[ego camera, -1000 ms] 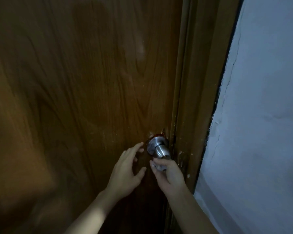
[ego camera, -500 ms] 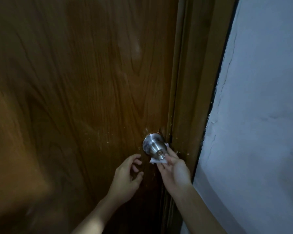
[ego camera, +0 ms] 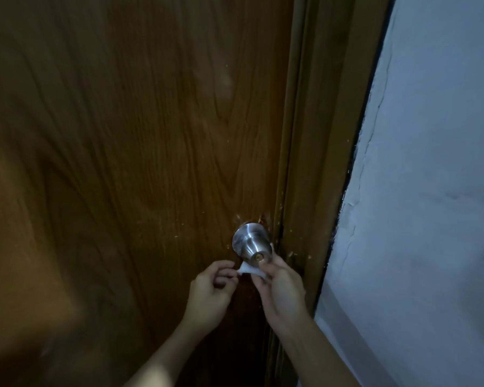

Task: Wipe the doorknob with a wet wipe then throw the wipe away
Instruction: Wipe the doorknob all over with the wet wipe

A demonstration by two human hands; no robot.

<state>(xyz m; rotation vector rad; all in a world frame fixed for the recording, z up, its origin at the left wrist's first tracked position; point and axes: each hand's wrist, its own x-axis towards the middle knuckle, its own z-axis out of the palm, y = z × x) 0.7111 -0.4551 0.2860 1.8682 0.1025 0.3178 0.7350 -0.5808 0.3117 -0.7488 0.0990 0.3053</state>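
A round steel doorknob [ego camera: 252, 244] sticks out of the brown wooden door [ego camera: 140, 152] near its right edge. A small white wet wipe [ego camera: 249, 268] is pressed against the knob's underside. My right hand [ego camera: 281, 286] grips the wipe from below and to the right, fingertips against the knob's face. My left hand [ego camera: 211, 290] is just left of the knob, its fingertips curled and touching the wipe's left corner. Most of the wipe is hidden behind my right hand's fingers.
The wooden door frame [ego camera: 322, 169] runs down right of the knob. Beyond it is a pale, cracked wall [ego camera: 430, 191]. The door's edge by the knob is chipped and scratched. The scene is dim.
My right hand has moved from gripping the knob's end to holding the wipe under it. My left hand has closed in from the left and reached the wipe's corner.
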